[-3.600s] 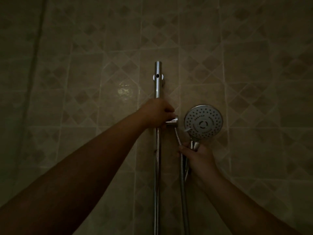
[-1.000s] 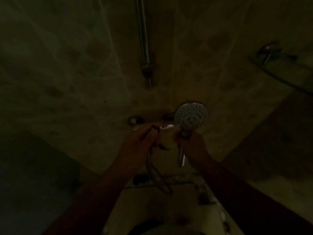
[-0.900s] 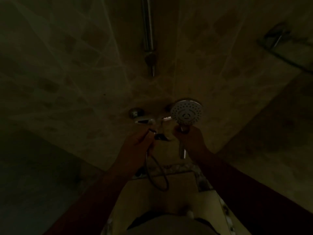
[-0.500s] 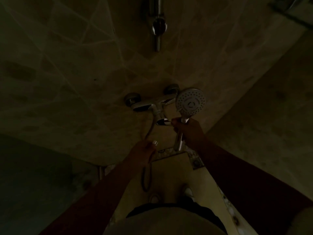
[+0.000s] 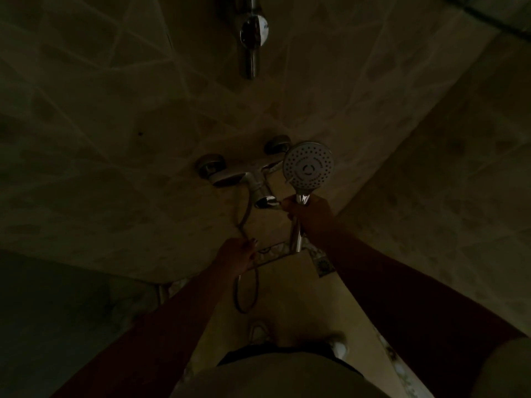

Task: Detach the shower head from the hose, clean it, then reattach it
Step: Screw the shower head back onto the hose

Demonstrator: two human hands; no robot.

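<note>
The scene is very dim. My right hand (image 5: pixel 309 216) grips the chrome handle of the round shower head (image 5: pixel 308 167), held upright with its nozzle face toward me, in front of the wall mixer. The handle's lower end shows bare below my fist. My left hand (image 5: pixel 237 257) is closed on the metal hose (image 5: pixel 244 216), which runs up to the mixer tap (image 5: pixel 244 179) and hangs in a loop below my hand. The hose and the shower head handle are apart.
The lower end of the chrome slide rail (image 5: pixel 253 35) is on the tiled wall above the mixer. A glass panel edge (image 5: pixel 494 12) crosses the top right corner. My feet stand on the pale shower floor (image 5: pixel 287 297) below.
I have looked down from the rail to the mixer. The shower head came off the rail holder. My left hand dropped lower with the hose, away from the right hand's handle.
</note>
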